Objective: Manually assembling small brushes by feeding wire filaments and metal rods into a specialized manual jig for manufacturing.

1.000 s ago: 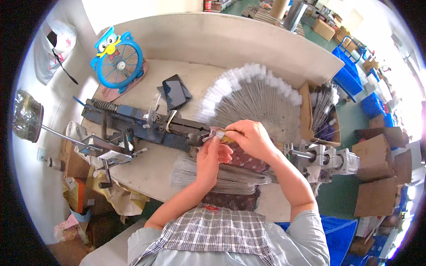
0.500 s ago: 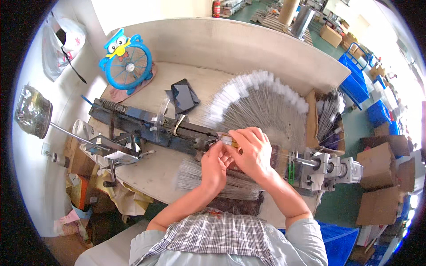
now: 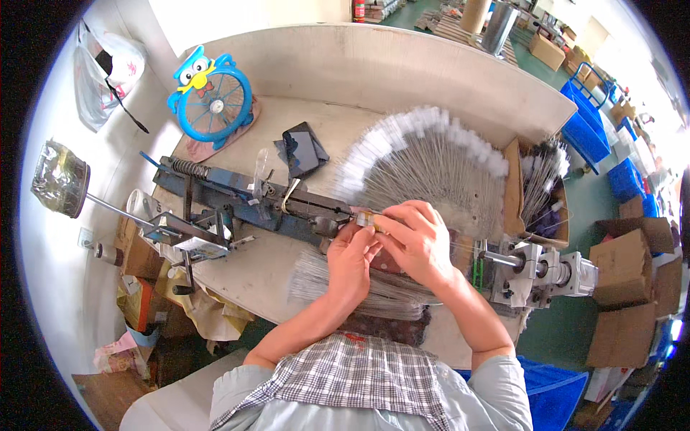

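In the head view, your right hand [image 3: 420, 241] pinches a small pale piece [image 3: 365, 219] at the long machine's [image 3: 251, 201] end; your left hand's [image 3: 350, 266] fingers bunch narrowly beside it, their grip hidden. White-tipped wires [image 3: 438, 161] fan out beyond; your left hand partly blocks a wire bundle [image 3: 310, 276].

Long fixture [image 3: 248, 210] — scuffed, mostly matt metal

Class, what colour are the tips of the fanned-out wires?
The wire tips are white, seen best in the head view.
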